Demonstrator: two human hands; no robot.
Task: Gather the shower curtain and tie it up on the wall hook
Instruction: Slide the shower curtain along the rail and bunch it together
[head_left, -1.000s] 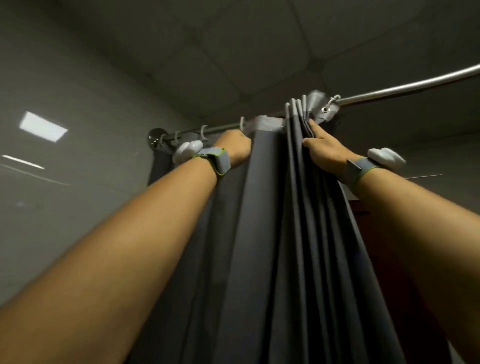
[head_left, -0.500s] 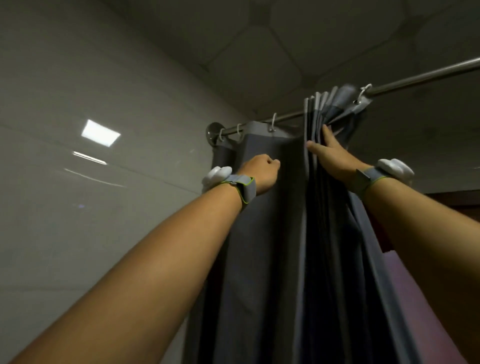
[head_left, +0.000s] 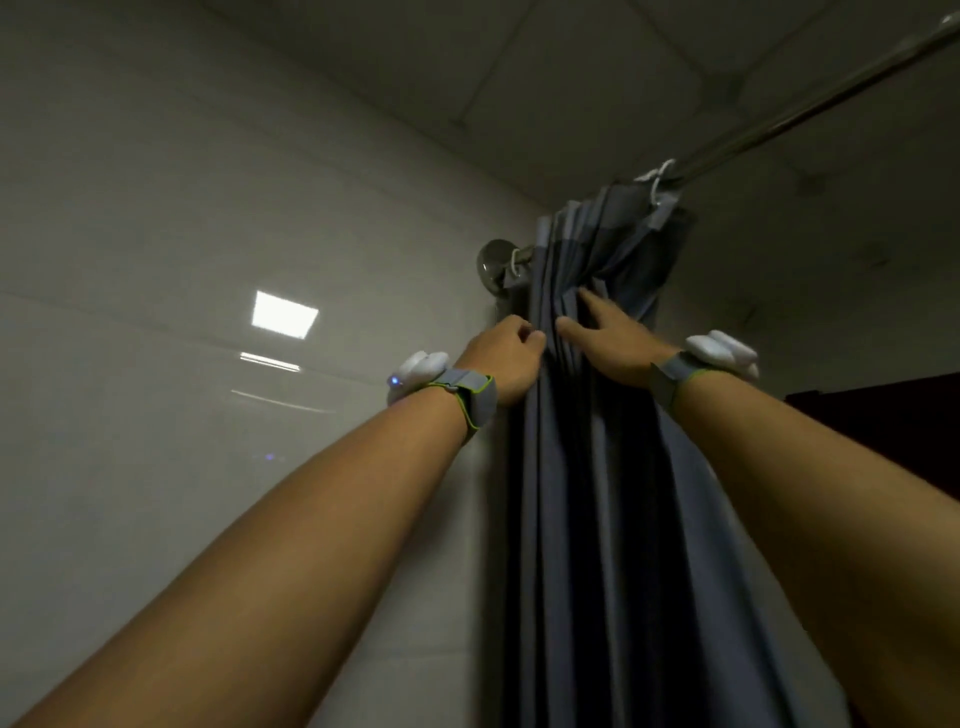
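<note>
The left hand (head_left: 501, 361) is seen just right of centre frame with its fingers curled into the left edge of the curtain (head_left: 582, 467), a fold apparently being pinched between thumb and knuckles, though the fingertips themselves are hidden behind the cloth. The right hand (head_left: 613, 340) is laid flatter just beside it: its fingers are held nearly straight and spread, pressed into the pleats from the right, with the index stretched up toward the top hem and nothing closed around. Between the two hands only a narrow bunch of folds is left, so the curtain is judged to be nearly gathered. The bunch lies directly ahead of both sets of fingers, and its long axis runs top to bottom, from the rod (head_left: 810, 109) at upper right of the frame down past the lower edge. The rod is met by its wall mount (head_left: 493, 265) just above the left hand, against the tiled wall (head_left: 208, 208) filling the left of the frame. No wall hook or tie is visible, so its direction from the hands cannot be told. The left hand is the nearer to the wall.
</note>
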